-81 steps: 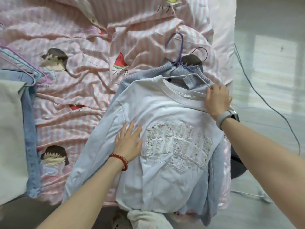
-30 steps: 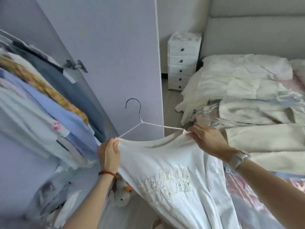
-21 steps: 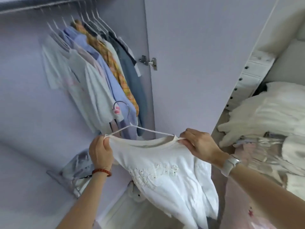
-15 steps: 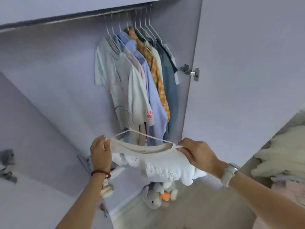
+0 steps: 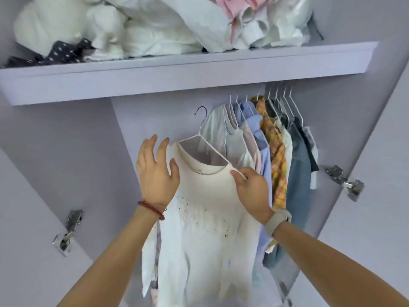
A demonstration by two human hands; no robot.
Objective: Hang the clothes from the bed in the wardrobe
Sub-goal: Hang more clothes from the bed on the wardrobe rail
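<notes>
Lilac wardrobe [image 5: 66, 151] panels fill the view, with a shelf [image 5: 177, 69] running across at twelve o'clock. At the centre, the right hand [image 5: 252, 191] pinches the right arm of a thin white hanger [image 5: 212, 147] where it meets the shoulder of the white sweatshirt [image 5: 205, 218] — fingers curled round wire and cloth together. The left hand [image 5: 157, 171], at nine o'clock of the collar, is spread wide, fingers straight; its thumb lies against the garment's left shoulder edge and it holds nothing. A red bead bracelet [image 5: 151, 209] circles that wrist, a pale watch [image 5: 277, 221] the other.

The sweatshirt hangs down toward six o'clock between the two forearms. The hanger's metal hook [image 5: 201, 117] points up toward twelve, beneath the shelf's front edge; the rail itself is hidden behind that edge. At two o'clock a row of hung clothes [image 5: 265, 147] — pale, blue, orange check, denim — crowds close beside the sweatshirt's right edge. Toward nine o'clock the back panel is bare. Bundled white bedding [image 5: 132, 25] sits on the shelf, and door hinges [image 5: 68, 229] show at eight and three o'clock.
</notes>
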